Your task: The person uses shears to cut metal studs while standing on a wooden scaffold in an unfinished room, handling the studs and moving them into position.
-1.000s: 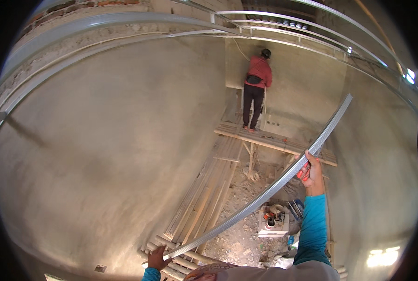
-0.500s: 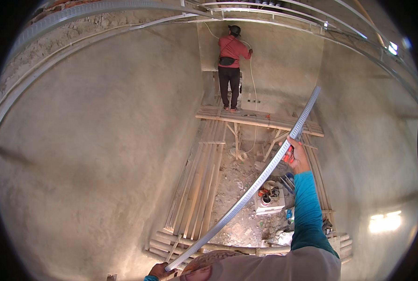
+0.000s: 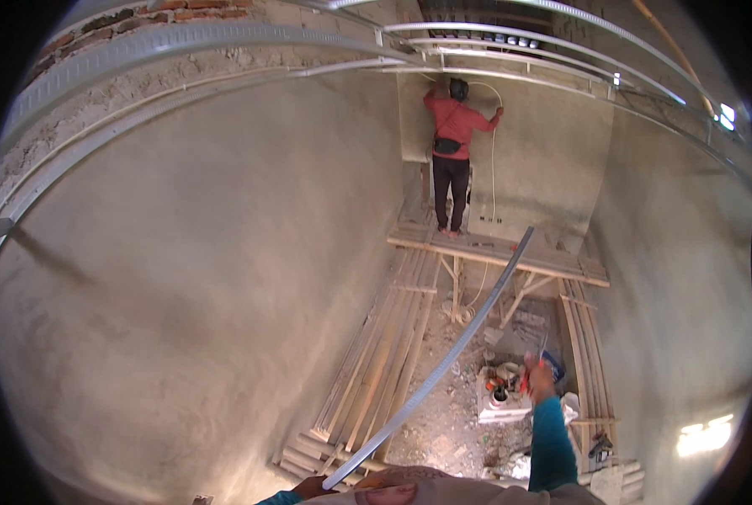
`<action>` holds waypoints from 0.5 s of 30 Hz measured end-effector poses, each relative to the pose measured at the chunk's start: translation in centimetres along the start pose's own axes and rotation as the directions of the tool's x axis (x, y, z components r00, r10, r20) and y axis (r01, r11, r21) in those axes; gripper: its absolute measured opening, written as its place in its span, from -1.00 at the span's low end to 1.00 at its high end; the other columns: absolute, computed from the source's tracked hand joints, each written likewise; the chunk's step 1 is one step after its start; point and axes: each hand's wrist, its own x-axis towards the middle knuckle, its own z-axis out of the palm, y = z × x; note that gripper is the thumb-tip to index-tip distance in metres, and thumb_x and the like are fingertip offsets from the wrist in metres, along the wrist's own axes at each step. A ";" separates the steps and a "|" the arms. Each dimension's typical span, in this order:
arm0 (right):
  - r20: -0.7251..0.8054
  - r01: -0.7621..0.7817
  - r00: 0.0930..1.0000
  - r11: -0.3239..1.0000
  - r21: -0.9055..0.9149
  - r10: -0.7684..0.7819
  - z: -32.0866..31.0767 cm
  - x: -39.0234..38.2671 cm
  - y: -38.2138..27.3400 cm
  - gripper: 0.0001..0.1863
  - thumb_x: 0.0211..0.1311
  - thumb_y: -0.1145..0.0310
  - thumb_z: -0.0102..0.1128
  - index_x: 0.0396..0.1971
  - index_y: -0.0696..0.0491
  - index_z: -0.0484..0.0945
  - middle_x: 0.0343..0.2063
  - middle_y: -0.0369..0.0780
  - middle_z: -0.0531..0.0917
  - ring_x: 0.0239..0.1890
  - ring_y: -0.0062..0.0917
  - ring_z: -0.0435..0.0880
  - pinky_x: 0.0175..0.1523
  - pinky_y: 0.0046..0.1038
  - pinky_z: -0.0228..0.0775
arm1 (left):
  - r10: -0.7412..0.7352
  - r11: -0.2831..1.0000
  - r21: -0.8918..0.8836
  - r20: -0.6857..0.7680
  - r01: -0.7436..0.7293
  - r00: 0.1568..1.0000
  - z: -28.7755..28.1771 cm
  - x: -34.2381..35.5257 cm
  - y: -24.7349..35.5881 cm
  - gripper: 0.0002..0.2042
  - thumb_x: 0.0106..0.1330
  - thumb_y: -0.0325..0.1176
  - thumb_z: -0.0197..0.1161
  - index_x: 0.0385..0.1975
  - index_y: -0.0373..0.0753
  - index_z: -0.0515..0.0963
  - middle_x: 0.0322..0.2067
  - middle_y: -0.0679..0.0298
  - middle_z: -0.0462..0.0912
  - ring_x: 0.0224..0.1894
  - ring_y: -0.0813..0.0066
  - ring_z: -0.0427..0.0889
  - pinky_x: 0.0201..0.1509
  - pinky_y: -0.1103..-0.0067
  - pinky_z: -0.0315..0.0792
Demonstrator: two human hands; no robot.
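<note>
My left hand (image 3: 313, 487), low in the picture, is closed around the near end of a long metal furring channel (image 3: 430, 380). The channel slants up and away to the right, with its far end free in the air. To the right of it, apart from the channel, my right hand (image 3: 542, 380) grips red-handled snips (image 3: 526, 375). Their metal jaws point upward; the fingers are partly blurred.
A person in a red top (image 3: 453, 126) stands on a far plank platform (image 3: 552, 263), holding a pale cable (image 3: 493, 168). Wooden planks (image 3: 376, 337) run along the left wall. Metal ceiling framing (image 3: 510, 55) crosses overhead. Below, a white block (image 3: 498, 414) bears tools above rubble.
My right hand has let go of the channel and moved down, keeping the snips. The channel's far end has dropped, while my left hand still holds its near end. The other person's left arm has risen.
</note>
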 end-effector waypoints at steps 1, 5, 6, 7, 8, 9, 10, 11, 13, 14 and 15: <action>0.053 -0.018 0.998 0.996 0.090 0.014 -0.5 -0.5 2.8 -0.72 0.48 0.10 0.19 -0.30 0.00 0.52 -0.69 -0.28 0.52 -0.76 -0.49 0.50 -0.73 -0.37 0.31 | 0.002 1.000 -0.008 -0.028 -0.002 1.000 -0.1 0.1 -0.1 -0.46 0.22 0.07 0.48 0.07 -0.18 0.65 -0.40 0.10 0.79 -0.46 0.19 0.73 -0.14 0.22 0.66; 0.110 -0.206 0.974 0.976 0.068 0.198 -2.4 -5.1 10.2 -0.68 0.48 0.02 0.16 -0.16 0.00 0.56 -0.60 -0.25 0.59 -0.61 -0.42 0.64 -0.66 -0.25 0.49 | -0.009 1.000 -0.020 -0.149 0.006 0.989 -0.8 0.7 0.3 -0.46 0.22 0.07 0.48 0.07 -0.15 0.65 -0.40 0.10 0.79 -0.46 0.20 0.74 -0.15 0.23 0.67; 0.094 -0.262 0.961 0.965 0.027 0.258 -3.0 -6.5 11.8 -0.65 0.48 0.00 0.15 -0.13 0.00 0.56 -0.58 -0.24 0.60 -0.57 -0.39 0.68 -0.64 -0.21 0.54 | -0.016 1.000 -0.014 -0.169 0.013 0.985 -0.8 1.0 0.5 -0.47 0.22 0.07 0.48 0.08 -0.14 0.65 -0.40 0.10 0.79 -0.46 0.21 0.74 -0.15 0.23 0.67; 0.085 -0.306 0.949 0.952 0.005 0.305 -3.5 -7.7 13.1 -0.63 0.48 -0.02 0.14 -0.09 0.00 0.57 -0.56 -0.23 0.61 -0.53 -0.37 0.72 -0.62 -0.17 0.59 | -0.019 1.000 -0.010 -0.199 0.017 0.980 -0.7 1.5 0.6 -0.47 0.22 0.08 0.48 0.08 -0.14 0.66 -0.40 0.10 0.79 -0.46 0.21 0.74 -0.16 0.23 0.67; 0.073 -0.342 0.937 0.940 -0.004 0.341 -4.0 -8.9 14.2 -0.60 0.47 -0.05 0.14 -0.06 0.00 0.57 -0.53 -0.21 0.63 -0.49 -0.34 0.75 -0.60 -0.13 0.64 | -0.017 1.000 0.003 -0.227 0.018 0.974 -0.5 2.2 0.8 -0.47 0.22 0.08 0.48 0.08 -0.13 0.66 -0.40 0.10 0.79 -0.46 0.22 0.74 -0.16 0.23 0.67; 0.063 -0.338 0.939 0.941 -0.005 0.338 -3.6 -9.3 13.5 -0.52 0.45 -0.10 0.15 -0.02 0.06 0.58 -0.54 -0.17 0.63 -0.52 -0.32 0.74 -0.60 -0.15 0.64 | 0.021 0.999 -0.020 -0.286 -0.027 0.958 0.4 2.6 -0.5 -0.47 0.22 0.08 0.48 0.08 -0.12 0.66 -0.40 0.10 0.79 -0.46 0.22 0.74 -0.16 0.23 0.67; 0.083 -0.366 0.928 0.930 0.024 0.363 -4.2 -11.4 13.6 -0.63 0.29 0.05 0.25 -0.13 0.04 0.57 -0.54 -0.18 0.62 -0.50 -0.29 0.69 -0.48 -0.23 0.59 | 0.035 0.999 -0.005 -0.323 -0.038 0.946 1.0 3.3 -0.5 -0.47 0.22 0.08 0.48 0.08 -0.12 0.66 -0.40 0.10 0.79 -0.46 0.23 0.74 -0.16 0.23 0.67; 0.095 -0.395 0.916 0.917 0.059 0.389 -4.9 -13.9 13.3 -0.71 0.12 0.19 0.36 -0.24 0.02 0.56 -0.54 -0.18 0.61 -0.48 -0.26 0.63 -0.35 -0.31 0.55 | 0.070 0.998 0.032 -0.360 -0.062 0.930 1.4 4.4 -0.7 -0.47 0.22 0.08 0.48 0.08 -0.11 0.66 -0.40 0.10 0.79 -0.46 0.23 0.74 -0.16 0.23 0.67; 0.183 0.180 0.974 0.951 -0.252 -0.135 -11.2 -13.7 20.6 -0.70 0.19 0.14 0.36 -0.25 0.03 0.56 -0.57 -0.21 0.59 -0.52 -0.33 0.60 -0.40 -0.33 0.53 | 0.225 0.973 0.128 -0.384 -0.190 0.895 2.4 9.5 0.3 -0.48 0.22 0.08 0.48 0.08 -0.10 0.66 -0.40 0.10 0.79 -0.46 0.24 0.74 -0.17 0.23 0.67; 0.217 0.446 0.894 0.812 -0.376 -0.391 -14.6 -13.2 24.1 -0.69 0.22 0.12 0.37 -0.25 0.03 0.56 -0.59 -0.23 0.57 -0.54 -0.36 0.59 -0.43 -0.34 0.51 | 0.332 0.942 0.194 -0.408 -0.275 0.850 3.1 12.4 0.6 -0.48 0.22 0.08 0.48 0.08 -0.09 0.66 -0.40 0.10 0.79 -0.46 0.24 0.74 -0.17 0.23 0.67; 0.208 0.388 0.919 0.863 -0.323 -0.335 -13.1 -12.5 24.0 -0.69 0.23 0.11 0.36 -0.25 0.03 0.56 -0.60 -0.23 0.57 -0.55 -0.36 0.58 -0.43 -0.33 0.51 | 0.408 0.909 0.290 -0.466 -0.299 0.785 3.4 13.6 -0.3 -0.48 0.22 0.08 0.48 0.09 -0.08 0.66 -0.41 0.10 0.79 -0.46 0.25 0.74 -0.17 0.23 0.67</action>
